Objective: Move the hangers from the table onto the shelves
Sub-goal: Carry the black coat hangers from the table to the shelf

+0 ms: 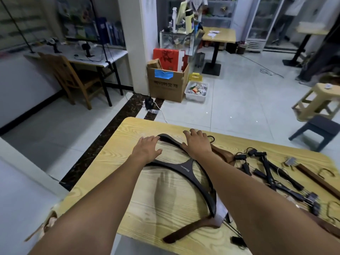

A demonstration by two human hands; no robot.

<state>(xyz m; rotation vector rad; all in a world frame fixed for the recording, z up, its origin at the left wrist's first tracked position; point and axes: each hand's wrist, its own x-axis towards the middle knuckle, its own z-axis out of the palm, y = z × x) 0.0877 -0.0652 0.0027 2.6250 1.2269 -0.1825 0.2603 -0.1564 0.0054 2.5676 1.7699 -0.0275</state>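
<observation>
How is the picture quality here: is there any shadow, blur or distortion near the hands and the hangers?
Head view: wide-angle distortion bends the wooden table edges and stretches the forearms; a soft hand-shaped shadow falls on the tabletop beside the black hanger; the left hand and right hand are fairly sharp; the far room is slightly soft; small glare spots show on the floor tiles.
</observation>
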